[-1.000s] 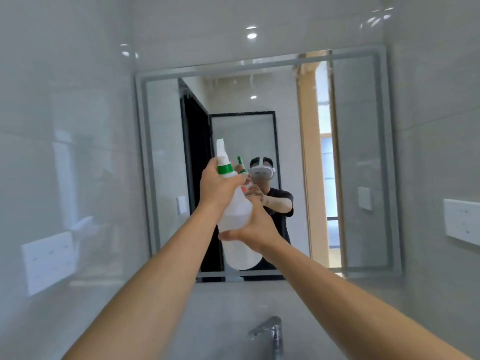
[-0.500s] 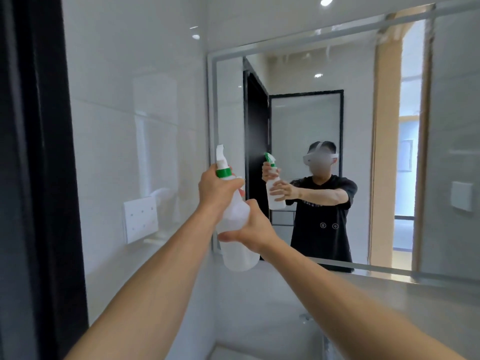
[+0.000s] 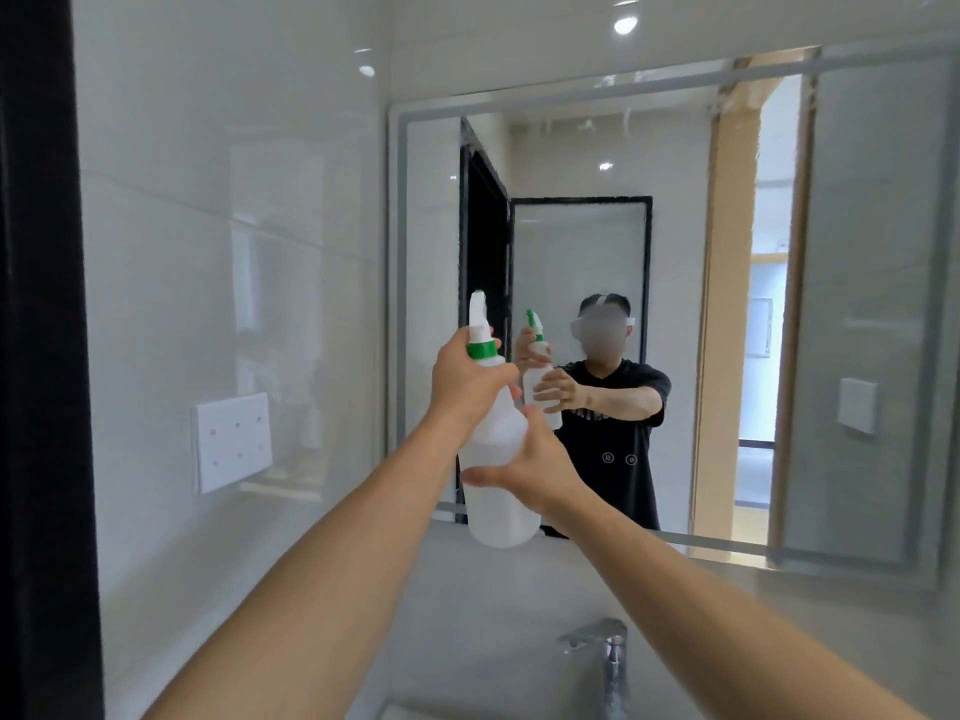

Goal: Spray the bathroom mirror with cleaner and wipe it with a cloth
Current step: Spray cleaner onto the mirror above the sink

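A white spray bottle (image 3: 498,491) with a green collar and white nozzle is held up in front of the wall mirror (image 3: 857,304). My left hand (image 3: 465,379) grips the bottle's neck just below the nozzle. My right hand (image 3: 535,467) holds the bottle's body from the right side. The nozzle points toward the mirror's lower left part. The mirror reflects the person holding the bottle with both hands. No cloth is in view.
A chrome faucet (image 3: 605,649) rises below the mirror over a pale basin edge (image 3: 415,711). A white switch plate (image 3: 232,441) sits on the glossy left wall. A dark door frame (image 3: 36,356) runs along the left edge.
The view swung left and then partly back right, so the mirror's left edge and left wall show. Both hands kept their hold on the bottle.
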Motion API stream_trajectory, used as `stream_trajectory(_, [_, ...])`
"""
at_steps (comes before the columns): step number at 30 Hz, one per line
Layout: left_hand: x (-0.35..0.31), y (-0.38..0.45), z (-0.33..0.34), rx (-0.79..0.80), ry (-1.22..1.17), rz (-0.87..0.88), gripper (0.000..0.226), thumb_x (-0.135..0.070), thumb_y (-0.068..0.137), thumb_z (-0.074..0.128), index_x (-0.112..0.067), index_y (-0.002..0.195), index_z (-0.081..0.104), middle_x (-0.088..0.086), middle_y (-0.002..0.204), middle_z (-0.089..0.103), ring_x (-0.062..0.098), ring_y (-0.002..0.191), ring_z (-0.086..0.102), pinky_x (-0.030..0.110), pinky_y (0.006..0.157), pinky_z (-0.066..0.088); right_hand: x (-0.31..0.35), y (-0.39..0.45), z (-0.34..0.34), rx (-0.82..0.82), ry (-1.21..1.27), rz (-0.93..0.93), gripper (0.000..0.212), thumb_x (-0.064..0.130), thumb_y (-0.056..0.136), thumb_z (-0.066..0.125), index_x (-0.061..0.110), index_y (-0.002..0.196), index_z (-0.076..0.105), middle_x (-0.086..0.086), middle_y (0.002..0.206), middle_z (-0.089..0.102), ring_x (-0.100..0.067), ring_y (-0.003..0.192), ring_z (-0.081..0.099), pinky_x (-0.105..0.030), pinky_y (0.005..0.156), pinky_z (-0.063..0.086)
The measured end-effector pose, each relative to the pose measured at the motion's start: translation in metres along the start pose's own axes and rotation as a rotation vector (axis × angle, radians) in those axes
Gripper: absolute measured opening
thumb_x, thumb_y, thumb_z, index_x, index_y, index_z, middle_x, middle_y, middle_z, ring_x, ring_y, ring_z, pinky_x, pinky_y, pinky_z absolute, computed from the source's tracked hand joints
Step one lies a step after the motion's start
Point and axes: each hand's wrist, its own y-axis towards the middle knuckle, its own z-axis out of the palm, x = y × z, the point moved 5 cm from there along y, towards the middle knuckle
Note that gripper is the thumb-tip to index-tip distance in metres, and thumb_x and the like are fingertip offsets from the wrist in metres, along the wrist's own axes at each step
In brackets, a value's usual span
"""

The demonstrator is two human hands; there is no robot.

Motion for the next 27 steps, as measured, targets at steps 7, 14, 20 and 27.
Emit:
stream_trajectory(7, [-0.002,-0.002,0.069,0.11,-0.073,0.012,0.032,-0.007,0.062,0.073,-0.032,0.08,0.065,-0.006,0.078,0.068,0.035,0.082,0.071,0.056,0.08,0.059,-0.022,-0.016,-0.06,-0.106,-0.026,0.032,0.086,0.029,0.059,0.091,0.025,0.126,0.038,0.005,0.115,0.059,-0.019,0.107,0.058,-0.036,0.085,0.051])
stream_trajectory(14, [-0.008,-0.013,0.121,0.179,-0.075,0.032,0.03,-0.01,0.055,0.074,-0.019,0.082,0.064,0.004,0.075,0.066,0.018,0.07,0.063,0.037,0.065,0.056,-0.039,-0.035,-0.105,-0.197,-0.067,0.06,0.09,0.03,0.06,0.09,0.039,0.125,0.028,0.008,0.119,0.057,-0.019,0.111,0.056,-0.04,0.093,0.05])
stream_trajectory(20, [-0.026,-0.025,0.166,0.28,-0.123,0.076,0.027,-0.009,0.06,0.071,-0.008,0.083,0.058,0.028,0.091,0.065,0.023,0.069,0.069,0.033,0.059,0.059,-0.052,-0.047,-0.147,-0.286,-0.118,0.116,0.098,0.04,0.056,0.089,0.034,0.133,0.029,0.016,0.107,0.053,-0.013,0.099,0.055,-0.026,0.071,0.044])
stream_trajectory(27, [-0.043,-0.044,0.227,0.417,-0.242,0.053,0.037,0.003,0.072,0.073,-0.021,0.097,0.059,0.001,0.09,0.064,0.027,0.068,0.072,0.052,0.072,0.062,-0.062,-0.077,-0.203,-0.399,-0.195,0.211,0.082,0.04,0.057,0.09,0.03,0.116,0.034,0.008,0.106,0.055,-0.015,0.096,0.057,-0.032,0.073,0.05])
